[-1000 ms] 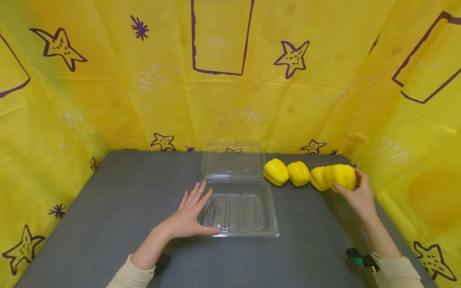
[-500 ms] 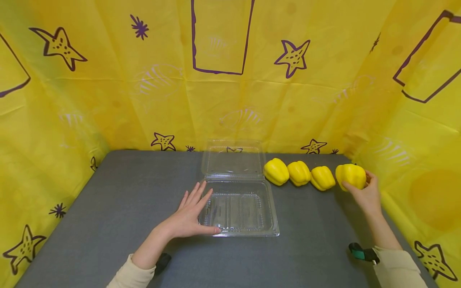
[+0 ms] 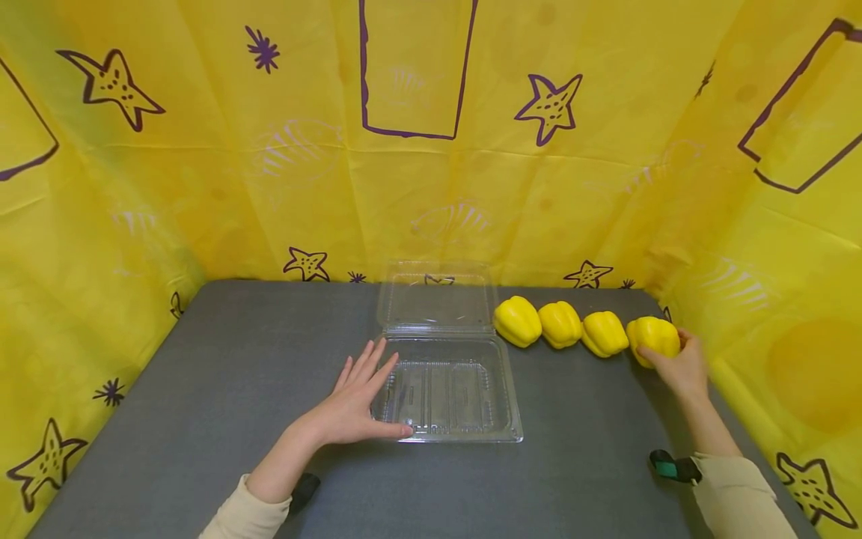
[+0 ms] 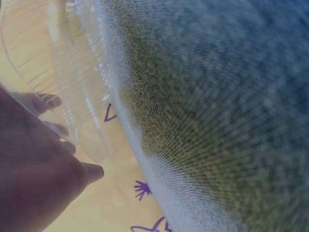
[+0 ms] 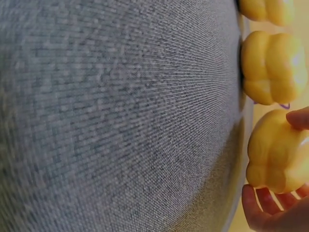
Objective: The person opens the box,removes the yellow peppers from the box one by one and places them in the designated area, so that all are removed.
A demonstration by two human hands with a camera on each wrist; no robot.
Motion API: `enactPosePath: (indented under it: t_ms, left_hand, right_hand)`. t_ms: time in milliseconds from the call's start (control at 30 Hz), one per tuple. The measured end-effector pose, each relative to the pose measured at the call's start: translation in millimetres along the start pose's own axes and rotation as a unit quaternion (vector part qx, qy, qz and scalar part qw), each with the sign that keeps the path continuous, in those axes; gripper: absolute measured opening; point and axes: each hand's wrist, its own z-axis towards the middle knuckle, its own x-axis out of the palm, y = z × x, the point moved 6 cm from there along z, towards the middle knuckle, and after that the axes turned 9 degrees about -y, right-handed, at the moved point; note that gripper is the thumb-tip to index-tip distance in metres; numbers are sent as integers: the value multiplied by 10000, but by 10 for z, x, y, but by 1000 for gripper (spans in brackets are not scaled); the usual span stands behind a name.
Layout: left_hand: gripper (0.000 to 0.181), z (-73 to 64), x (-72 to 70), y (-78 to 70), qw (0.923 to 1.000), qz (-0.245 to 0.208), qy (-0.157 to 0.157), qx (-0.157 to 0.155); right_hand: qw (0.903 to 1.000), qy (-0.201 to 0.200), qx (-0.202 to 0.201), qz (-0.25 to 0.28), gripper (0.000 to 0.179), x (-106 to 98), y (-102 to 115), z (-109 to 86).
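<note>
In the head view a row of yellow bell peppers runs along the back right of the table. My right hand [image 3: 684,368] grips the rightmost bell pepper [image 3: 653,338], thumb in front and fingers round its far right side; the right wrist view shows this bell pepper [image 5: 274,152] between thumb and fingers. To its left sit three more: a near one [image 3: 604,334], a middle one [image 3: 560,325] and a far-left one [image 3: 517,322]. My left hand [image 3: 353,400] rests with spread, straight fingers on the left rim of a clear plastic clamshell container [image 3: 509,389], whose lid stands open behind it.
A grey cloth covers the table [image 3: 202,404]. Yellow curtains [image 3: 438,187] with purple starfish drawings close in the back and both sides. The container's raised lid [image 3: 438,299] reaches the table's back edge, beside the leftmost pepper.
My right hand has shifted right with its bell pepper, away from overlapping its neighbour, then lowered it to the row's right end. The left hand and container have stayed put.
</note>
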Motion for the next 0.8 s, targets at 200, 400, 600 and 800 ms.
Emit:
enactPosePath:
  t_ms: [200, 400, 600, 800]
  left_hand:
    - [121, -2, -6, -10, 10000, 2, -12, 27]
    - [121, -7, 1, -8, 10000, 13, -7, 30]
    - [121, -5, 4, -8, 10000, -6, 2, 15]
    - [121, 3, 10, -1, 10000, 28, 15, 18]
  right_hand:
    - [9996, 110, -65, -240, 88, 33, -9, -1]
    - [9989, 198, -40, -431, 89, 56, -21, -24]
    - [9977, 421, -28, -523, 92, 78, -52, -8]
    - [9955, 708, 55, -621, 98, 111, -88, 0]
